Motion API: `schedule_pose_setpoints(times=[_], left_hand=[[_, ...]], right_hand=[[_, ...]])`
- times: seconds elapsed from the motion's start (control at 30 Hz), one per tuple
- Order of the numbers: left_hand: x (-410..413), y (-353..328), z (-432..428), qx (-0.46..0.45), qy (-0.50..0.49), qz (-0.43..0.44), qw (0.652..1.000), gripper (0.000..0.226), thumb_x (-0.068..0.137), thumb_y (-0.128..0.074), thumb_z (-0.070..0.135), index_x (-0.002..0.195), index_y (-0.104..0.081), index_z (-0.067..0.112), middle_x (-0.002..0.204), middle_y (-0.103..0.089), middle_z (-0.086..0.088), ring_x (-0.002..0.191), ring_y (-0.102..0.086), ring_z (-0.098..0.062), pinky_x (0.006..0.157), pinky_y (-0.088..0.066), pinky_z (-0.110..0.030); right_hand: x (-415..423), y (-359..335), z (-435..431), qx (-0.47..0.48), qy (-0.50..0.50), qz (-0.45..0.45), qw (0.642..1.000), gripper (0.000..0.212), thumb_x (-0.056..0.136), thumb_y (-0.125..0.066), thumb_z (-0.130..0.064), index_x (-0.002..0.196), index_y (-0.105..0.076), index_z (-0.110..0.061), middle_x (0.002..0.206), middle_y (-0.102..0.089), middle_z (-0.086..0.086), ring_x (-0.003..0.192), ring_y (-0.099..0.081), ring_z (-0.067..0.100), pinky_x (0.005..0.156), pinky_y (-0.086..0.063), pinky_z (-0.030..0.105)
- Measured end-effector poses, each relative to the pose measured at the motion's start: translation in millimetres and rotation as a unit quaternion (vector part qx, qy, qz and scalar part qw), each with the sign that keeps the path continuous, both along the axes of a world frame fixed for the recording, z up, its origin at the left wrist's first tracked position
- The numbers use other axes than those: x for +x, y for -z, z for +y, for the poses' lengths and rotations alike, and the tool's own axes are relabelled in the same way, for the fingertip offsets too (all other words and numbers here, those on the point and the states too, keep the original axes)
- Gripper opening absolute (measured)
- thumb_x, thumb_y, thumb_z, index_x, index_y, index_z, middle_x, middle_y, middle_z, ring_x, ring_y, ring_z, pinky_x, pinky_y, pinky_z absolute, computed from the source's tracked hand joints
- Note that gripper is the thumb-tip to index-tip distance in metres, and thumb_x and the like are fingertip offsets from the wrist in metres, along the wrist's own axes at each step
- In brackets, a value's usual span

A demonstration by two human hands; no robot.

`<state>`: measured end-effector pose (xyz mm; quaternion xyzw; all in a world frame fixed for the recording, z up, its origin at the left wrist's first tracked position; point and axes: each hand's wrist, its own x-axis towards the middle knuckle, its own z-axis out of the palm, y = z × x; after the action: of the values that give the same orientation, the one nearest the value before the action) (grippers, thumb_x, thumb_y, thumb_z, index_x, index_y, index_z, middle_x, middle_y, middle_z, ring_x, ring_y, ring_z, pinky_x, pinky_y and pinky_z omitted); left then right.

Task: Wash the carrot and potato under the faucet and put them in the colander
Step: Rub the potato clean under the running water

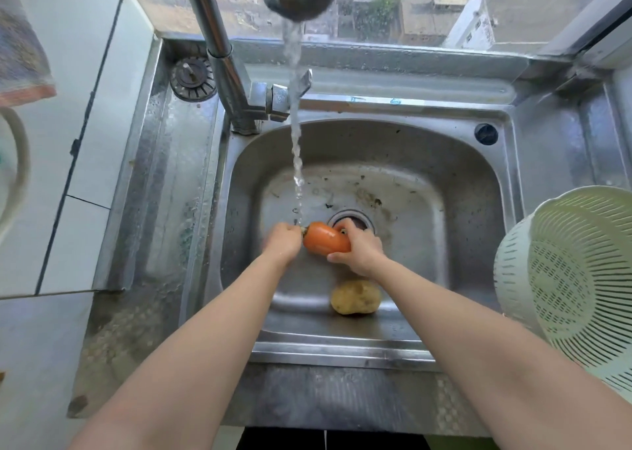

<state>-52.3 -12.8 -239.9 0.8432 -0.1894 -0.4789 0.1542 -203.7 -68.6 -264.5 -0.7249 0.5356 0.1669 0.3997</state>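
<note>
The sink (pixel 444 162) is filling the view, the colander (pixel 581 278) is sitting at its right edge, and the faucet (pixel 219 49) is running. The right hand (pixel 360 251) is wrapping round the carrot (pixel 325 239) under the stream, while the left hand (pixel 282 243) is gripping its stem end. The potato (pixel 355 297) is lying in the basin below them.

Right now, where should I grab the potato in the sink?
Come straight down from above and grip the potato across its middle, front to back. It lies flat on the sink floor, its long way running left to right, with nothing touching it, so its short width probably fits a hand best. The right hand is nearest but holds the carrot.
</note>
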Motion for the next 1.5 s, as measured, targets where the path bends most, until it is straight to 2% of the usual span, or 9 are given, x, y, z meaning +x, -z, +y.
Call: schedule_pose_setpoints(times=[0.33, 0.47, 0.7, 0.87, 1.0, 1.13, 1.27, 1.37, 1.5], left_hand=[[-7, 13, 19, 0.009, 0.084, 0.003, 0.996, 0.036, 0.095, -0.045, 0.018, 0.127, -0.062, 0.014, 0.133, -0.060, -0.014, 0.121, -0.056, -0.031, 0.103, -0.044, -0.036], [-10, 15, 17, 0.005, 0.100, 0.015, 0.995, 0.049, 0.087, -0.042, 0.025, 0.131, -0.059, 0.013, 0.135, -0.058, -0.016, 0.121, -0.056, -0.033, 0.104, -0.045, -0.041], [-8, 10, 14, 0.004, 0.101, 0.009, 0.995, 0.040, 0.095, -0.043, 0.016, 0.131, -0.059, 0.010, 0.134, -0.059, -0.016, 0.123, -0.054, -0.032, 0.105, -0.043, -0.039], [-4, 9, 11, 0.004, 0.105, 0.021, 0.994, 0.039, 0.097, -0.042, 0.017, 0.131, -0.059, 0.011, 0.135, -0.058, -0.014, 0.124, -0.052, -0.031, 0.105, -0.041, -0.035], [1, 11, 9, -0.001, 0.105, 0.043, 0.994, 0.040, 0.098, -0.039, 0.015, 0.132, -0.058, 0.010, 0.137, -0.057, -0.012, 0.126, -0.051, -0.029, 0.106, -0.039, -0.032], [7, 4, 6, -0.002, 0.045, 0.097, 0.994, 0.041, 0.102, -0.033, 0.023, 0.126, -0.060, 0.003, 0.135, -0.057, -0.018, 0.122, -0.053, -0.036, 0.105, -0.040, -0.040], [8, -18, 9, -0.043, -0.119, 0.202, 0.971, 0.056, 0.104, -0.021, 0.044, 0.126, -0.058, 0.008, 0.123, -0.061, -0.015, 0.101, -0.061, -0.031, 0.093, -0.046, -0.039], [5, -46, 2, -0.096, -0.243, 0.319, 0.911, 0.057, 0.098, -0.033, 0.057, 0.104, -0.066, 0.012, 0.098, -0.069, -0.014, 0.084, -0.065, -0.027, 0.079, -0.054, -0.043], [-4, -84, -15, -0.175, -0.318, 0.363, 0.858, 0.030, 0.096, -0.050, 0.042, 0.095, -0.064, 0.016, 0.099, -0.067, -0.013, 0.085, -0.065, -0.024, 0.084, -0.054, -0.042]], right_hand=[[-9, 12, 20, -0.139, -0.125, -0.055, 0.981, 0.044, 0.076, -0.074, -0.031, 0.114, -0.055, -0.018, 0.116, -0.056, 0.008, 0.110, -0.050, 0.031, 0.088, -0.042, 0.040], [-13, -5, 22, -0.033, -0.238, 0.004, 0.971, 0.017, 0.079, -0.067, -0.029, 0.095, -0.066, -0.024, 0.105, -0.068, 0.003, 0.101, -0.062, 0.027, 0.071, -0.042, 0.029], [4, -6, 41, -0.063, -0.417, 0.177, 0.890, 0.043, 0.092, -0.056, -0.021, 0.134, -0.053, -0.012, 0.136, -0.052, 0.011, 0.123, -0.052, 0.031, 0.095, -0.042, 0.037], [4, -7, 43, -0.063, -0.438, 0.164, 0.882, 0.037, 0.091, -0.056, -0.022, 0.127, -0.058, -0.011, 0.130, -0.059, 0.011, 0.119, -0.053, 0.033, 0.090, -0.045, 0.036], [8, -23, 19, 0.000, -0.311, 0.091, 0.946, 0.022, 0.076, -0.063, -0.036, 0.089, -0.065, -0.018, 0.093, -0.066, 0.009, 0.094, -0.066, 0.031, 0.069, -0.045, 0.028], [16, -37, -8, 0.125, -0.070, -0.062, 0.988, 0.026, 0.082, -0.063, -0.039, 0.097, -0.062, -0.018, 0.101, -0.065, 0.005, 0.093, -0.062, 0.023, 0.074, -0.050, 0.030], [30, -47, -11, 0.158, 0.169, -0.183, 0.955, 0.038, 0.092, -0.054, -0.034, 0.126, -0.054, -0.018, 0.116, -0.056, 0.002, 0.107, -0.055, 0.021, 0.088, -0.049, 0.035], [58, -61, -13, 0.138, 0.290, -0.248, 0.914, 0.031, 0.096, -0.047, -0.036, 0.116, -0.057, -0.014, 0.110, -0.058, 0.006, 0.093, -0.057, 0.019, 0.072, -0.048, 0.032], [90, -78, -15, 0.044, 0.365, -0.250, 0.896, 0.037, 0.098, -0.042, -0.039, 0.111, -0.060, -0.010, 0.112, -0.062, 0.014, 0.109, -0.057, 0.031, 0.098, -0.045, 0.045]])
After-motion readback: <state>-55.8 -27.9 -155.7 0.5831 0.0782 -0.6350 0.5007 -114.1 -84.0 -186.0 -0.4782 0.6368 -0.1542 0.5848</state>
